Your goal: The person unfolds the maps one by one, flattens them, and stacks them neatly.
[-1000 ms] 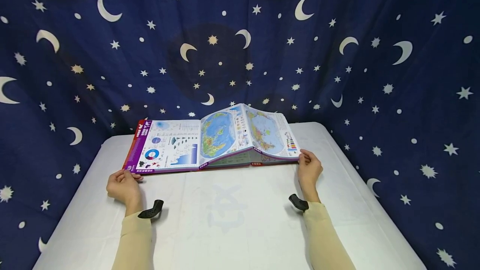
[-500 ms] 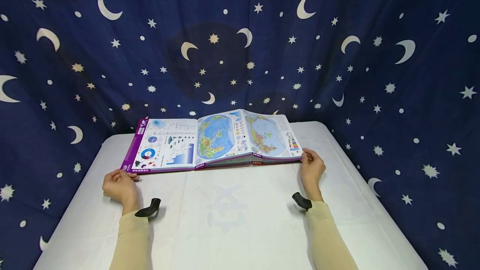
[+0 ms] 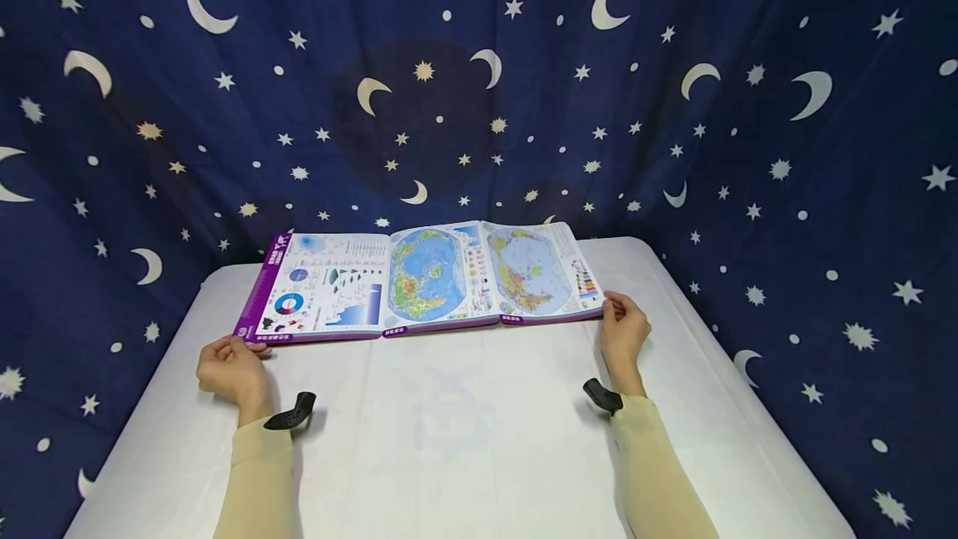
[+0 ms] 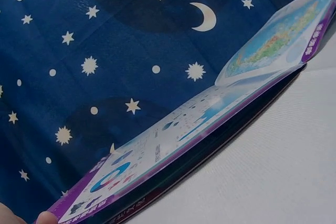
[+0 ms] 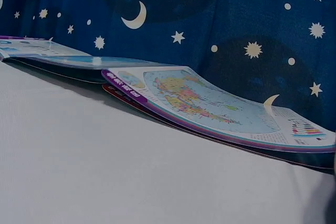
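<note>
A folding map [image 3: 434, 277] with world maps and charts lies spread in three panels on the white table. Its left panel has a purple border, and red-edged layers show beneath the right panel in the right wrist view. My left hand [image 3: 234, 368] pinches the near left corner between thumb and fingers; in the left wrist view only fingertips [image 4: 47, 217] show at that corner. With thumb and curled fingers, my right hand [image 3: 624, 333] grips the near right corner. The right wrist view barely catches that hand at its edge. The panels sit slightly raised off the cloth at the near edge.
The white-covered table [image 3: 449, 456] extends in front of the map and to both sides. Behind and around it hangs a dark blue curtain [image 3: 434, 90] with moons and stars. A black wrist device [image 3: 292, 412] sits on each wrist.
The raised fold between the middle and right panels has sunk nearly flat. My left hand has moved slightly left and my right hand slightly right, both still holding the corners.
</note>
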Tool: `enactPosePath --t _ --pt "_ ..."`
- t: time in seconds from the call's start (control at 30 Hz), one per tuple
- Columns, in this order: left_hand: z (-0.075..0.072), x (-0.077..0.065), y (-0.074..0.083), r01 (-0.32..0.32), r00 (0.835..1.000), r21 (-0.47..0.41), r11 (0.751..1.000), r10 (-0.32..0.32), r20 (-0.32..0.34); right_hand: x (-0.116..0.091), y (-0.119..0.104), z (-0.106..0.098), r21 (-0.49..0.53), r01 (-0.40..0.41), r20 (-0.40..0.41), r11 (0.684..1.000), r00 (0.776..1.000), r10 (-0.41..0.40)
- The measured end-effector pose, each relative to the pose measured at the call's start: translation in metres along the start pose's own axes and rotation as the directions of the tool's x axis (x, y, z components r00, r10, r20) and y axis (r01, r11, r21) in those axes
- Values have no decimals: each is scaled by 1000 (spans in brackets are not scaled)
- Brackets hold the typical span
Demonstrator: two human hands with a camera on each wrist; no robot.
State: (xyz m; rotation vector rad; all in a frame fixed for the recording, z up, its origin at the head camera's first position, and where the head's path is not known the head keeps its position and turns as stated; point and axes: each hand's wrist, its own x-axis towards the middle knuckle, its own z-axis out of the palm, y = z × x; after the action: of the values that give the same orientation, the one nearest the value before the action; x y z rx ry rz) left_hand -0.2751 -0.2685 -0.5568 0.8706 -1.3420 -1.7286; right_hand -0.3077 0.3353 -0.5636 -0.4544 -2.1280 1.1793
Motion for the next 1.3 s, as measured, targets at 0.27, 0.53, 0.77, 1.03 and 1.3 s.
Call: enactPosePath --t 0.27,0.53,0.77,1.03,1.3 --pt "-7 5 0 12 1000 66 998 -12 -4 -2 -1 4 -10 16 26 1000 1000 -16" --pt "-7 4 0 9 1000 128 992 -9 -1 -2 -1 5 -22 8 19 1000 1000 -8" --pt "-5 3 1 6 1000 114 994 -9 28 -4 0 2 -25 -13 16 1000 1000 14" --pt "-2 -5 5 -40 995 248 968 61 -75 -5 0 0 -24 -12 -31 1000 999 11" --pt "-3 1 2 -208 960 442 872 268 -76 -5 7 -16 -41 11 -11 999 1000 -11"
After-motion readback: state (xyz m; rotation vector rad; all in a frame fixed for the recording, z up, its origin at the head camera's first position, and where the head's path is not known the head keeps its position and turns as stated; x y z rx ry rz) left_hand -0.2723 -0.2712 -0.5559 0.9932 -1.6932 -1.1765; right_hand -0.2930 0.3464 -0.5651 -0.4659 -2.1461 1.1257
